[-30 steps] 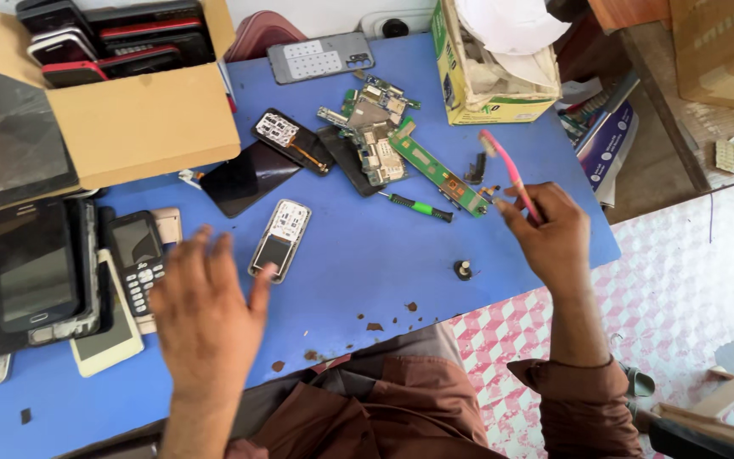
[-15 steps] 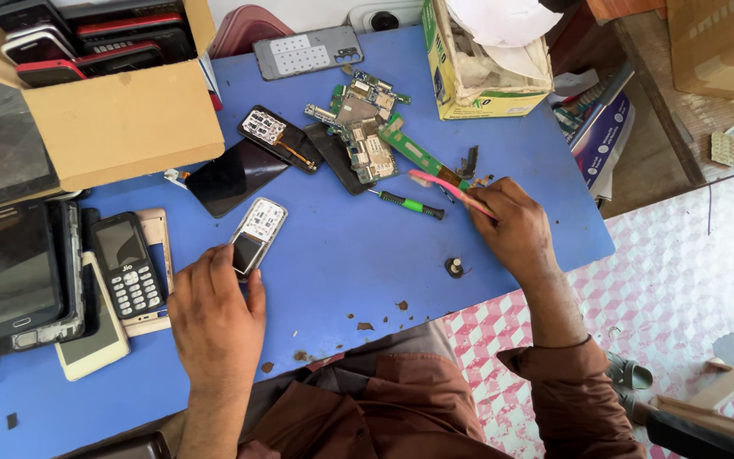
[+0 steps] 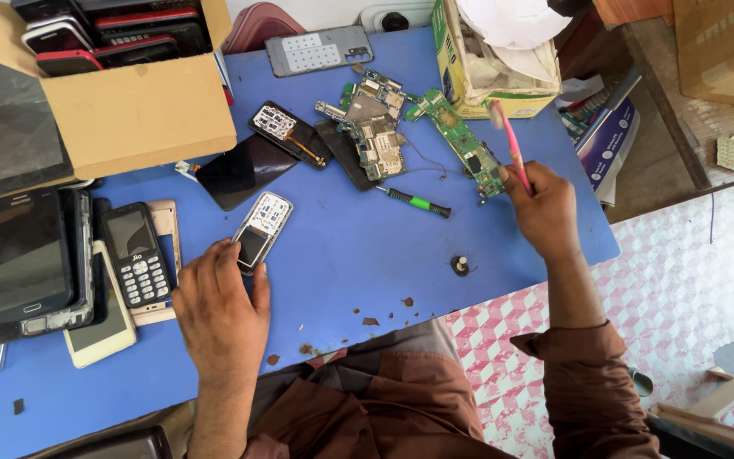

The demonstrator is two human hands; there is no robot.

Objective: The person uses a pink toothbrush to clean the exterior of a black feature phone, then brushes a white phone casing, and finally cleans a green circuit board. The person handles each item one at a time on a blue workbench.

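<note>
left hand spread flat, fingertips on one opened keypad phone. right hand gripping one pink toothbrush. one green screwdriver between.

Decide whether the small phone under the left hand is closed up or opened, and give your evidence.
Opened. The small phone lies flat on the blue table without a cover, inner parts exposed; the left hand touches its lower end.

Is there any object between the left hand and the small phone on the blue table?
No. The left hand already touches the lower end of the small phone with its fingertips, so nothing lies between them. The right hand holds a pink toothbrush.
</note>
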